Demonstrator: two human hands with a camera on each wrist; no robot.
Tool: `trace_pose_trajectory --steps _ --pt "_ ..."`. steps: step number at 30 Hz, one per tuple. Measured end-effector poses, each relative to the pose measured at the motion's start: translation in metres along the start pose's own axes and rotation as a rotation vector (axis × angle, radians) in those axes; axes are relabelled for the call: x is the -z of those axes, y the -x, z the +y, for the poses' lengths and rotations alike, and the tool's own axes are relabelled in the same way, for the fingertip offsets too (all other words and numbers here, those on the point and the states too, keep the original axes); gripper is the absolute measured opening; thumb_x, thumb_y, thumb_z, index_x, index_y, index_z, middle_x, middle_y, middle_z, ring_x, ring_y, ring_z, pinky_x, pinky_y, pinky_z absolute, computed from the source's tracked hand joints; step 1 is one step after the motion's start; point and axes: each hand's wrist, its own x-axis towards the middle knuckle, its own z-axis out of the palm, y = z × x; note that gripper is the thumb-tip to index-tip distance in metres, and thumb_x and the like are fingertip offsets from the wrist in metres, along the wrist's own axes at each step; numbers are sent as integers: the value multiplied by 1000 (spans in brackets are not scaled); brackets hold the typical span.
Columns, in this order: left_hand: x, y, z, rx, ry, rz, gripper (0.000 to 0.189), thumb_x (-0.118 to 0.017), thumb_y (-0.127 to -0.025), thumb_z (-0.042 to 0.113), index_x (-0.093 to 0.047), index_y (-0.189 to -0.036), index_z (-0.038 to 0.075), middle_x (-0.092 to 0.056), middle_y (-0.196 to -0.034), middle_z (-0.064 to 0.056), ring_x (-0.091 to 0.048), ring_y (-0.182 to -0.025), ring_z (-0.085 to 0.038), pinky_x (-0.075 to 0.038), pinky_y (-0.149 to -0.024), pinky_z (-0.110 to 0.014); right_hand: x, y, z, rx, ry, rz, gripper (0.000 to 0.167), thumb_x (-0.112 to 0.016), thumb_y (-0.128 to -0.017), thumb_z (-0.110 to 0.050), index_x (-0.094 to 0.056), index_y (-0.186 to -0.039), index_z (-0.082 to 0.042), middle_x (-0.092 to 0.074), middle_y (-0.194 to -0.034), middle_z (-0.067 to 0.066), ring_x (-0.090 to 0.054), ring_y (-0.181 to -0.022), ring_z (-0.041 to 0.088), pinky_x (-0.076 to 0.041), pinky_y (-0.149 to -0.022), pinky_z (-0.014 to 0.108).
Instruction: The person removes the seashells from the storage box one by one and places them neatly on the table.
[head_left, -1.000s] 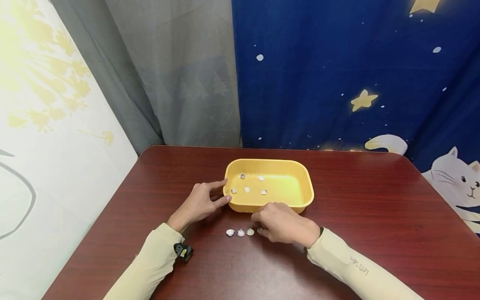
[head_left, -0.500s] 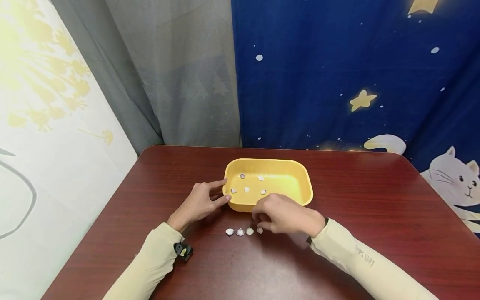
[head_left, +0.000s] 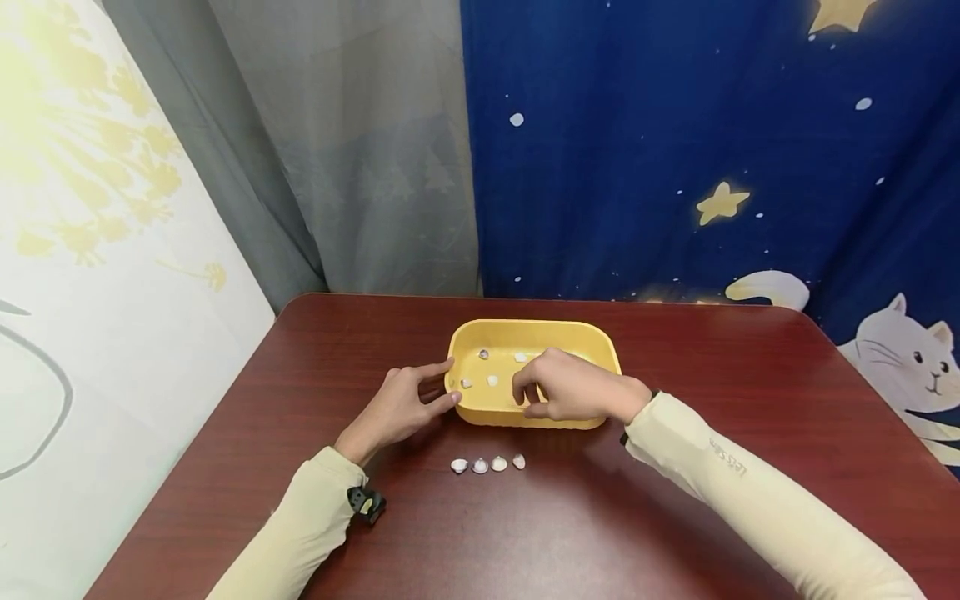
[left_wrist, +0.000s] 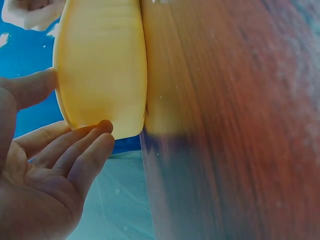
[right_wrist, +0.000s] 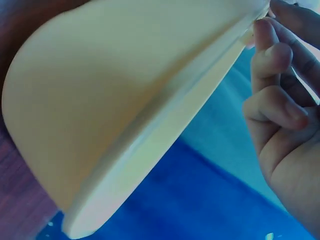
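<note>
A yellow plastic basin (head_left: 491,419) sits on the table, with several small seashells inside, one white shell (head_left: 492,381) near its middle. My left hand (head_left: 405,402) rests its thumb and nearly straight fingers against the basin's left end; the left wrist view shows fingertips (left_wrist: 105,127) on the outer wall. Over the basin's front rim, my right hand (head_left: 566,387) reaches inside with fingers loosely bent, hiding part of the basin floor. No shell shows between its fingers. In front of the basin, several shells lie in a row, the rightmost a pinkish shell (head_left: 519,461).
The dark red wooden table (head_left: 337,333) reaches back to a grey curtain (head_left: 375,167) and a blue starry curtain (head_left: 600,167). A pale patterned panel (head_left: 112,333) stands along the left side. A black wrist mount (head_left: 367,504) sits at the left cuff.
My right hand has left the rightmost shell of the row and moved away from me, up over the basin's front rim. The left hand stays at the basin's end.
</note>
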Motion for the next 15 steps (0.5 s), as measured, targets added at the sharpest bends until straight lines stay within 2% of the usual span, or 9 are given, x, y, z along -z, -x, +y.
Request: trace_pose_trajectory --steps 5,10,15 --pt "-2 1 0 7 29 -17 65 -75 -91 34 -52 -147 12 -55 -149 -9 -59 -132 -22 -52 -101 -40 4 -4 15 -34 0 -48 7 -79 -83 -15 -72 -84 -17 -65 -70 -12 -52 -61 -1 -47 -64 20" --pt "-2 0 0 -2 45 -12 64 -75 -91 32 -52 -147 11 -56 -149 -9 -61 -130 -21 -53 -99 -41 14 -14 25 -65 48 -99 6 -79 -83 -16 -73 -84 -16 -65 -71 -11 -56 -66 2 -48 -66 21" --pt "-1 0 -1 -7 55 -8 64 -75 -91 32 -52 -147 10 -56 -148 -9 -61 -129 -21 -53 -99 -41 21 -26 37 -120 67 -115 7 -80 -83 -17 -73 -85 -15 -66 -73 -8 -56 -68 6 -48 -67 23"
